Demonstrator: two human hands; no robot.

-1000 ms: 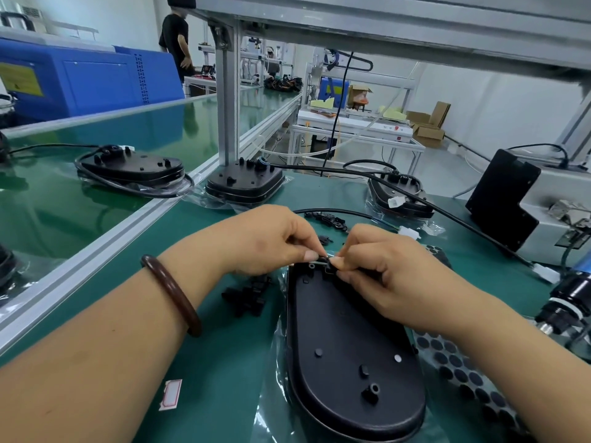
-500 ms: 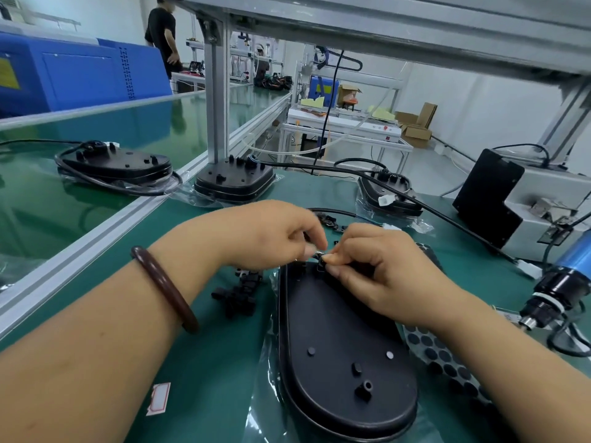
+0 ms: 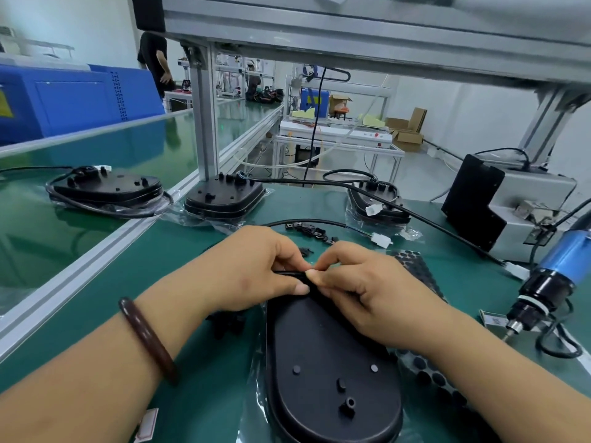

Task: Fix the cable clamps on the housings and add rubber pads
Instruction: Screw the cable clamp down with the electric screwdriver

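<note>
A black oval housing (image 3: 329,362) lies on clear plastic in front of me, underside up, with small pegs and round pads on it. At its far end my left hand (image 3: 256,266) and my right hand (image 3: 367,292) meet fingertip to fingertip. Together they pinch a thin black cable (image 3: 287,272) against the housing's edge; whether a clamp sits under the fingers is hidden. A heap of small black clamps (image 3: 308,231) lies beyond the hands, and more black parts (image 3: 225,322) sit under my left wrist. A sheet of black rubber pads (image 3: 412,260) lies under my right forearm.
Three more housings stand at the back: housing on the conveyor (image 3: 105,187), housing by the post (image 3: 224,198), housing with cable (image 3: 377,201). A blue electric screwdriver (image 3: 556,276) rests at the right, beside a grey and black machine (image 3: 499,203). An aluminium post (image 3: 206,123) rises ahead. A person (image 3: 156,62) stands far back.
The view has shifted slightly. Both hands stay at the housing's far end; the black cable now shows stretched between the fingertips, and the fingers have closed tighter together.
</note>
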